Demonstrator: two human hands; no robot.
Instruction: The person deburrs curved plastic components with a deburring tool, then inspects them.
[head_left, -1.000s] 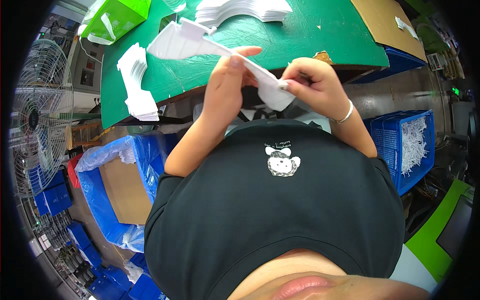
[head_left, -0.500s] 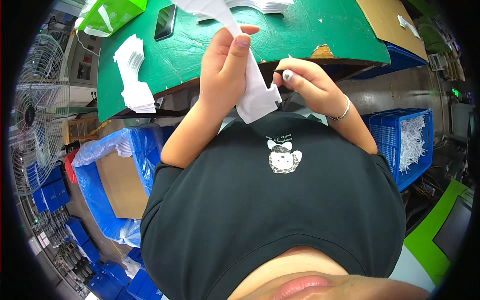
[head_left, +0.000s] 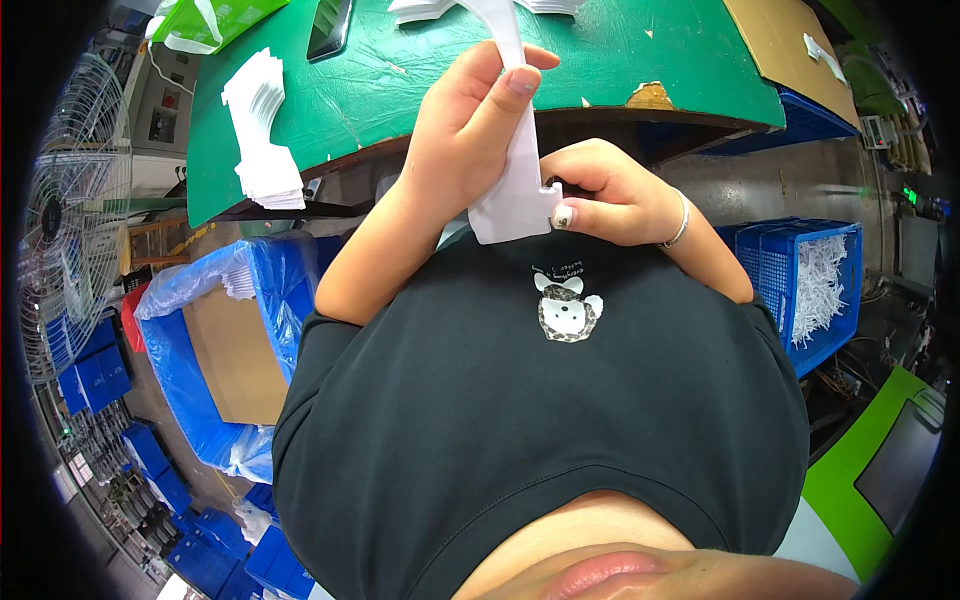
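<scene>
My left hand (head_left: 462, 130) is closed round a thin white curved piece (head_left: 512, 208), its thumb lying along the narrow upper part. The wide notched end hangs in front of my black shirt. At the notched edge, my right hand (head_left: 622, 198) has its thumb and fingertips closed on a small dark tool (head_left: 556, 184), mostly hidden by the fingers. A stack of similar white pieces (head_left: 262, 125) lies on the left of the green table (head_left: 620, 65). More white pieces (head_left: 425, 8) lie at the top of the view, beyond my left hand.
A phone (head_left: 330, 28) and a green bag (head_left: 218, 22) are on the table. At left stand a plastic-lined blue crate (head_left: 178, 385) with cardboard inside and a fan (head_left: 55, 210). A blue basket (head_left: 765, 250) of white strips (head_left: 820, 290) is at right. The table edge is chipped.
My left hand and the white piece have shifted slightly right. My right hand has come down and in to the notched edge, its thumb now against it. The view has tilted a little.
</scene>
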